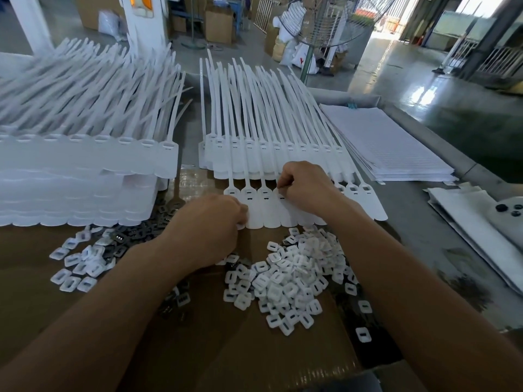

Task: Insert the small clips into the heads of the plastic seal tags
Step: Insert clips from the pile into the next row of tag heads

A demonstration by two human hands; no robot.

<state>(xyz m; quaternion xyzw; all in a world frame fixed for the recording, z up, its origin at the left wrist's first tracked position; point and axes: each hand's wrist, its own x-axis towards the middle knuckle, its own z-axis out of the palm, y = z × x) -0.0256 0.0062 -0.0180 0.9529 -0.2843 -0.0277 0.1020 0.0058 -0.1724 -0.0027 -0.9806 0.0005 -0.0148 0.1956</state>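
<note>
On the brown table (254, 357), nearest to us, a big pile of white clips (294, 281) lay just in front of the row of tags (263, 213). A smaller heap of clips (79, 267) lay in front of the row and off to its left, with some dark pieces (133, 233) mixed in.

Our left hand (209, 230) touched the left end of the row. Its fingers were bent under, and we could not tell if they held anything. Our right hand (305, 188) sat on top of the row. Its thumb and first finger were pinched tight on a tiny bit (278, 188) at the head of one tag, too small for us to tell more.

Left of the row stood a tall stack of tags (85, 176). Just behind the row lay more tags (268, 148), their long tails pointing away. Right of the row and farther back were white sheets (390, 145). Far behind the row stood a wire fan (325, 24).
</note>
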